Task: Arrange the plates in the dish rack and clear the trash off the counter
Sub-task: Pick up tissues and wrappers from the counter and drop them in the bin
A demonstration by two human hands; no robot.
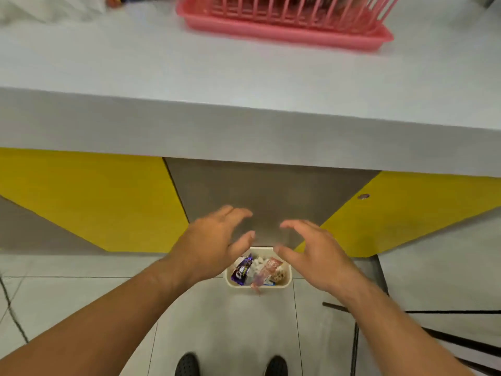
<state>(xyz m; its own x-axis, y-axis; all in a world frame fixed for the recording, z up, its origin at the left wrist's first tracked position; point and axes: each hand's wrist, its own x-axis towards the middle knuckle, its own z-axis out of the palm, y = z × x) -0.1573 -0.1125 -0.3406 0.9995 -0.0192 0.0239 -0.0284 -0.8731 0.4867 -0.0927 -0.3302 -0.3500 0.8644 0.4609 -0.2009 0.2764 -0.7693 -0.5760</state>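
A small cream trash bin (288, 280) stands on the floor below the counter edge. It holds wrappers, among them a purple cookie wrapper (242, 270) and a pink wrapper (265, 272). My left hand (217, 240) and my right hand (311, 248) hover above the bin, fingers spread and relaxed, holding nothing. A pink dish rack (284, 28) sits at the back of the grey counter (135, 66); its contents are cut off by the frame's top edge.
A white plastic bag (40, 9) lies at the counter's back left. Yellow and grey cabinet fronts (95, 199) run under the counter. My shoes (187, 365) stand on the tiled floor. Dark chair legs (433, 343) cross the floor at the lower right.
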